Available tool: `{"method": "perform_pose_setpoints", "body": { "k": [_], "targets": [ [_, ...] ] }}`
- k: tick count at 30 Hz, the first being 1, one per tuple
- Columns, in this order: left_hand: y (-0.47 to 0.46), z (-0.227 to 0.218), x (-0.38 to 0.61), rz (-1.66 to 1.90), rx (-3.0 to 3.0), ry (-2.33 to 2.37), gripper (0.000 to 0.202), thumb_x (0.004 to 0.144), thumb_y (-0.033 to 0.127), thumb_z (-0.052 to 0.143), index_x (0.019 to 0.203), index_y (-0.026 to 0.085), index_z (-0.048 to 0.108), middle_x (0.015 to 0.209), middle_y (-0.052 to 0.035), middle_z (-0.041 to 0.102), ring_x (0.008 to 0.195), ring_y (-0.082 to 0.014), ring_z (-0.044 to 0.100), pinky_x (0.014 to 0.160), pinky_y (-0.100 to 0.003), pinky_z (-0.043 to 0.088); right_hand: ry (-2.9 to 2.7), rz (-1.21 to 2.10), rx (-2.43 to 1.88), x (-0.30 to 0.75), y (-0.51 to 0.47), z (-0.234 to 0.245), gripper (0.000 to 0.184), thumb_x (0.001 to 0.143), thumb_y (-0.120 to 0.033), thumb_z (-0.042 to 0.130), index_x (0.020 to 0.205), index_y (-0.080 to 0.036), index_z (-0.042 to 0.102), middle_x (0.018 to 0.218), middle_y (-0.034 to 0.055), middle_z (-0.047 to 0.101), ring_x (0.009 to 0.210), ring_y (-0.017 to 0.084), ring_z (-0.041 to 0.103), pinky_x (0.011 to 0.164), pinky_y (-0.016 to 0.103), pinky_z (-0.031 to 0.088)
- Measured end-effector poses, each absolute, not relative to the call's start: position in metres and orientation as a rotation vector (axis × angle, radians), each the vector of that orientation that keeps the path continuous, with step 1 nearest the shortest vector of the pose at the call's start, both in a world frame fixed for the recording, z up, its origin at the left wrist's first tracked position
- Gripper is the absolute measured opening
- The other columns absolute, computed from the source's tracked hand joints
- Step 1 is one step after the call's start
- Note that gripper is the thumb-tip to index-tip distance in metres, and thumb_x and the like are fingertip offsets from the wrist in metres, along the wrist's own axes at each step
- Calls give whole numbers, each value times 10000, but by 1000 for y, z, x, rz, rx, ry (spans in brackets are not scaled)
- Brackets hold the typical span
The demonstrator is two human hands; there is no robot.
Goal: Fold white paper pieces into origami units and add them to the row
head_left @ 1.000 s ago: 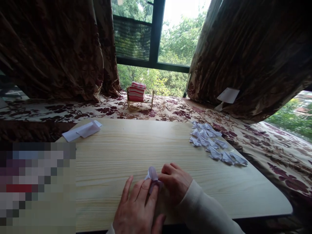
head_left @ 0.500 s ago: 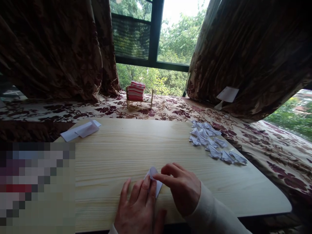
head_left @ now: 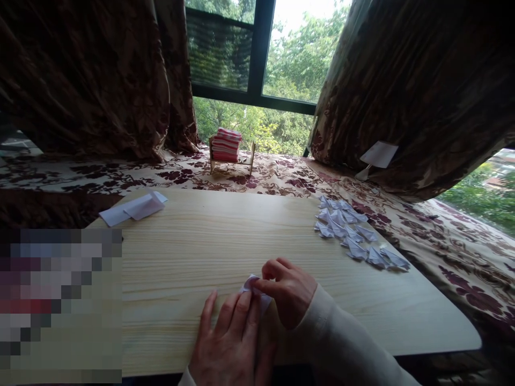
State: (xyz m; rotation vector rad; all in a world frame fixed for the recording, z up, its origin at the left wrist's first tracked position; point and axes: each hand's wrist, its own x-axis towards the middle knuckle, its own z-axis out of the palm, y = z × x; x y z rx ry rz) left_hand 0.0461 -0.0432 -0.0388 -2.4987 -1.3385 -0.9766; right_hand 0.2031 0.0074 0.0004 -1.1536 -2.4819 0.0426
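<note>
A small folded piece of white paper [head_left: 265,303] lies on the table near its front edge, partly hidden under my hands. My left hand [head_left: 231,335] rests palm down with its fingers stretched out, their tips pressing on the paper. From the right, my right hand [head_left: 289,292] reaches in with curled fingers, its index fingertip at the raised upper fold of the paper. The right thumb is mostly out of sight. Several folded white paper pieces [head_left: 341,228] are gathered at the table's right side.
The pale wooden table [head_left: 193,241] holds white paper strips [head_left: 132,208] at its far left. Behind it, on a floral cloth, stand a small rack with red-striped folded cloths [head_left: 226,146] and a white lamp [head_left: 379,155]. A pixelated patch covers the lower left.
My right hand has shifted slightly up and its index finger presses the raised paper tip lower. The left hand stays flat in place. The view has tilted a little.
</note>
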Motion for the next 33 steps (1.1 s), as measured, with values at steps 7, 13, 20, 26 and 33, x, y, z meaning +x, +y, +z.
{"method": "perform_pose_setpoints", "body": {
  "k": [7,13,20,26,33],
  "targets": [
    [-46,-43,42,-974,-2496,-1269,402,829,361,414,1116,141,588,1124,-109,633,1067,-252,498,1018,-482,200,-2553,-26,-1147,205,9,-1,204,703,-105,558,830,-223,666,751,36,550,663,148,434,576,258,337],
    [-49,-43,39,-988,-2521,-1261,390,815,322,435,1130,145,581,1120,-112,629,1093,-250,494,1014,-459,237,-2584,-77,-1166,207,8,-2,173,720,-132,564,833,-233,647,779,35,542,683,149,432,589,266,324],
    [-49,-44,40,-960,-2528,-1282,408,805,319,443,1168,174,558,1194,-101,595,1107,-260,484,985,-476,259,-2586,-76,-1206,205,7,-1,124,701,-120,576,747,-216,638,769,33,549,685,154,433,582,269,324],
    [-50,-48,40,-960,-2504,-1267,401,794,303,450,1152,171,573,1164,-115,613,1110,-270,480,972,-492,272,-2461,-30,-1127,216,-3,2,324,724,-80,536,994,-236,622,774,33,549,674,153,443,585,262,354],
    [-50,-45,42,-958,-2500,-1279,401,799,332,448,1145,179,580,1152,-106,620,1096,-273,485,972,-489,271,-2413,54,-1099,219,-10,-2,302,727,-74,479,960,-187,635,775,61,578,685,168,467,581,261,405]
  ]
}}
